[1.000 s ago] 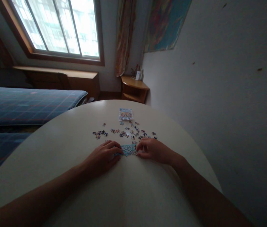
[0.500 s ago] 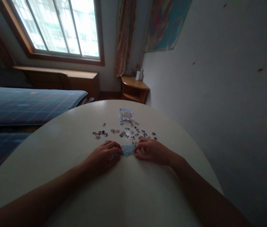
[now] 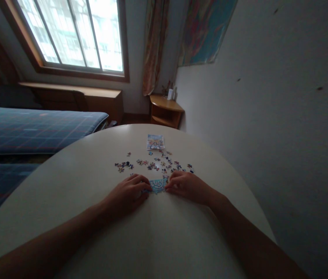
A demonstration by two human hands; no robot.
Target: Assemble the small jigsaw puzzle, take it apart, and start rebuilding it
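A partly joined jigsaw puzzle (image 3: 157, 185), light blue with a printed pattern, lies flat on the white table between my hands. My left hand (image 3: 133, 190) has its fingers curled over the left end, hiding that edge. At the right end, the thumb and fingers of my right hand (image 3: 183, 183) are pinched together on the puzzle's edge; whether a loose piece is between them is hidden. Just beyond both hands, loose puzzle pieces (image 3: 152, 166) are scattered, with another cluster (image 3: 123, 166) to the left.
A printed picture packet (image 3: 155, 142) lies on the round white table (image 3: 94, 162) behind the pieces. Past the table's left edge is a plaid mattress (image 3: 42, 130). A small wooden corner cabinet (image 3: 165, 102) stands beyond the far edge, and a wall (image 3: 268, 135) runs along the right.
The thumb and fingers of my right hand have come closer together at the puzzle's right end. My left hand stays at the left end. The view has shifted slightly.
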